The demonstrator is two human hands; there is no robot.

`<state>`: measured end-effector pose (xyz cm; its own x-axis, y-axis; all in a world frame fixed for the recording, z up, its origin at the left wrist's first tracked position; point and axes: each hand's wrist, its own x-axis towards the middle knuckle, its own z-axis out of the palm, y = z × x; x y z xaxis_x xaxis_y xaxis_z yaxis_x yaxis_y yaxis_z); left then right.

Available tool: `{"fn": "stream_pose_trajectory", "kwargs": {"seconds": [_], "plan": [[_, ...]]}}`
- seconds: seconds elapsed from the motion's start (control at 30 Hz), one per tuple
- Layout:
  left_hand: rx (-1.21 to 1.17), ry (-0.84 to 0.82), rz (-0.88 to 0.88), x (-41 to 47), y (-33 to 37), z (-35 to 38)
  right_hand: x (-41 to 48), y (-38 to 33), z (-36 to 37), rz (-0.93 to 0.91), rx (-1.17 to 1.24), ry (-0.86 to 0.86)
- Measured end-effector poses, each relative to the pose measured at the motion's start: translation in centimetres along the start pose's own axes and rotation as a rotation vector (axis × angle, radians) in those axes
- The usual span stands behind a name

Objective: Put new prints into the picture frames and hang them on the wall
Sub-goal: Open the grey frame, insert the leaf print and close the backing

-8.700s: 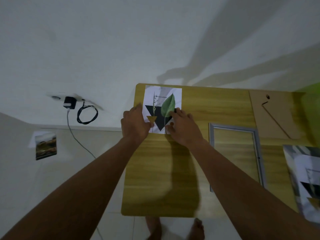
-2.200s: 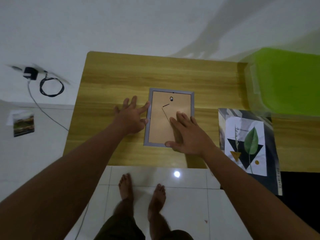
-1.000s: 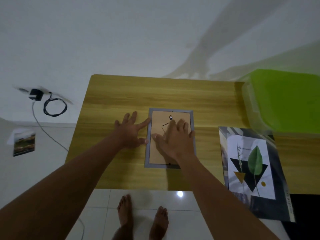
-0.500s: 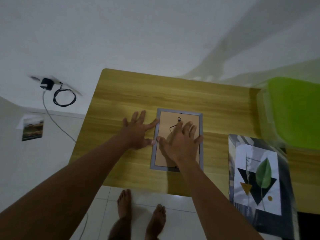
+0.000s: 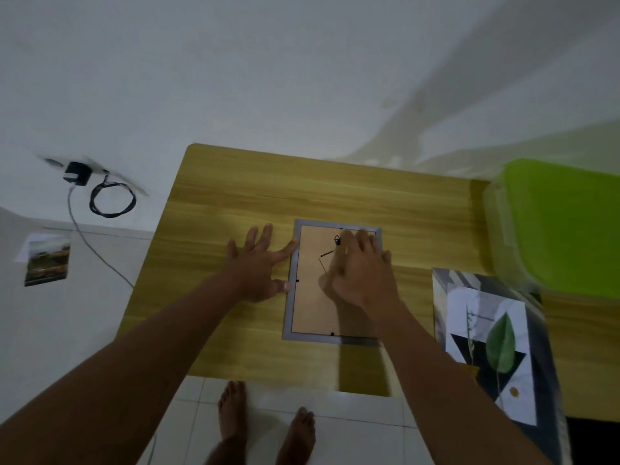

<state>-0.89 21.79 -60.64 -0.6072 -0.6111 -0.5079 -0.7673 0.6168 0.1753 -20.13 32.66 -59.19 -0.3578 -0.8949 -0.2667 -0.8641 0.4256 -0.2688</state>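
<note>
Picture frame [image 5: 307,303] face-down near centre of wooden table [image 5: 235,196]: grey rim, tan backing board w/ black hanger at top. L hand [image 5: 258,270] flat, fingers spread wide, thumb and index touching left rim. R hand [image 5: 362,273] flat on backing, fingers extended, blurred.

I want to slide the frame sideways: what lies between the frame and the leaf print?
In the head view, only bare table lies between the frame and the leaf print; the right forearm crosses above its near end.
</note>
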Motion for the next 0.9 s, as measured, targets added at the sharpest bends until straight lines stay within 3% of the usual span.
{"fn": "stream_pose_trajectory", "kwargs": {"seconds": [0.13,0.77,0.9], "plan": [[-0.001,-0.014,-0.012,0.0,0.0,0.0,2.1,0.9,-1.7,-0.074,-0.025,-0.153],[-0.014,-0.034,-0.028,0.0,0.0,0.0,2.4,1.3,-2.0,-0.123,-0.141,-0.212],[-0.008,-0.039,-0.032,0.0,0.0,-0.1,0.4,1.5,-0.9,-0.059,-0.096,-0.122]]}}
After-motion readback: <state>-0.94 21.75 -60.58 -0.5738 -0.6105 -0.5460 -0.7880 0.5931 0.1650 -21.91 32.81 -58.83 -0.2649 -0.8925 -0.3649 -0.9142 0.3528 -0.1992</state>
